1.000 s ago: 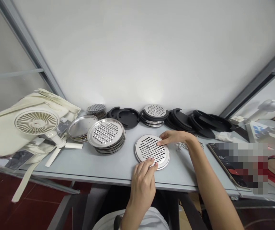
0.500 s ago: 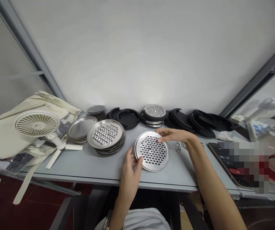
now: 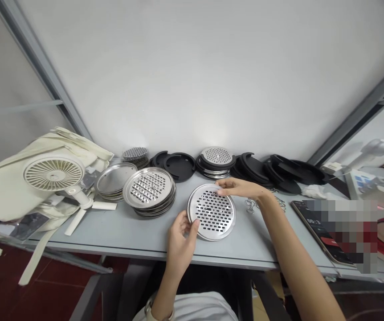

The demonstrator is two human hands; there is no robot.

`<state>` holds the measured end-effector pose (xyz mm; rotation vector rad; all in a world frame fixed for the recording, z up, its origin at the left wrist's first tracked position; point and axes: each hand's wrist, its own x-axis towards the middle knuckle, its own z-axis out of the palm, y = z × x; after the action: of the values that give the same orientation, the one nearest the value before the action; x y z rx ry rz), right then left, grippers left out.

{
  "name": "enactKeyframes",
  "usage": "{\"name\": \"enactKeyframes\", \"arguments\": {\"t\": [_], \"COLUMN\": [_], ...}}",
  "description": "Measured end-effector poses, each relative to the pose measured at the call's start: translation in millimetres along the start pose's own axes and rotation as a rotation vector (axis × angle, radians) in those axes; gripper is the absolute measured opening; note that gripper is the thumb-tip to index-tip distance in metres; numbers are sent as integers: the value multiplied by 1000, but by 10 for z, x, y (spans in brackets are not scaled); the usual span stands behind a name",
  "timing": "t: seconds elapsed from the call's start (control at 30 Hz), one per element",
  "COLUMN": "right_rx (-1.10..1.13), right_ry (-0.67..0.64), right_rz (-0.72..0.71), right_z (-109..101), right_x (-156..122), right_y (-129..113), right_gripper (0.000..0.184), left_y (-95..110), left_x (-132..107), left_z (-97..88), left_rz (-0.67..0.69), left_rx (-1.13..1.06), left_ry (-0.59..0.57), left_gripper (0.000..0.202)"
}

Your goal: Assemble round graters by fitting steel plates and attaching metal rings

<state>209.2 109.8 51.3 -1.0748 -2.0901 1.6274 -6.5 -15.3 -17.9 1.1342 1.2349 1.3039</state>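
Observation:
A round metal grater plate [image 3: 212,214] with rows of slots is tilted slightly above the table in front of me. My left hand [image 3: 181,236] pinches its lower left rim, thumb on top and fingers beneath. At the upper edge, my right hand [image 3: 237,187] grips the rim with the thumb over the face; its fingertips are partly hidden. Left of the plate stands a stack of similar grater plates [image 3: 149,187]. Small bent wire clips [image 3: 250,205] lie by my right wrist.
Plain metal discs [image 3: 116,178] are piled farther left, near a white handheld fan [image 3: 54,174] and a cream bag [image 3: 5,187]. Along the wall sit black round trays [image 3: 179,166], another grater plate [image 3: 216,155] on a stack, and more black parts [image 3: 255,167]. A phone [image 3: 312,227] lies right.
The grater plate stays in nearly the same place. My left hand has closed further onto its lower left rim, and my right hand has shifted slightly left along the top edge.

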Motion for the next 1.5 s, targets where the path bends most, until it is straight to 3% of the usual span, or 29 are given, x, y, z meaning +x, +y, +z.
{"name": "enactKeyframes", "arguments": {"t": [0.23, 0.4, 0.5, 0.63, 0.73, 0.9, 1.1, 1.33, 1.5], "right_rx": [-86, -5, 34, -24, -8, 69, 29, -41, -50], "right_ry": [102, 147, 85, -109, -136, -167, -140, -41, -35], "right_rz": [-120, -148, -105, 21, 20, -44, 5, -63, -111], "right_z": [127, 144, 100, 37, 39, 71, 72, 87, 124], "right_x": [91, 135, 118, 68, 66, 85, 85, 132, 148], "right_y": [-76, -10, 44, 75, 63, 37, 54, 53, 37], "right_gripper": [40, 34, 34, 40, 39, 46, 45, 40, 37], "left_y": [1, 49, 62, 32, 13, 28, 57, 75, 68], "left_x": [10, 11, 25, 72, 95, 82, 70, 28, 18], "left_z": [-42, -62, -44, -21, -18, 1, -14, -60, -31], "left_rz": [46, 50, 45, 28, 18, 7, -1, 19, 17], "left_rx": [2, -65, -165, -268, -292, -303, -317, -215, -228], "left_ry": [-10, -50, 7, 132, 166, 111, 83, -90, -27], "left_gripper": [38, 33, 34, 38, 39, 42, 44, 33, 36]}}
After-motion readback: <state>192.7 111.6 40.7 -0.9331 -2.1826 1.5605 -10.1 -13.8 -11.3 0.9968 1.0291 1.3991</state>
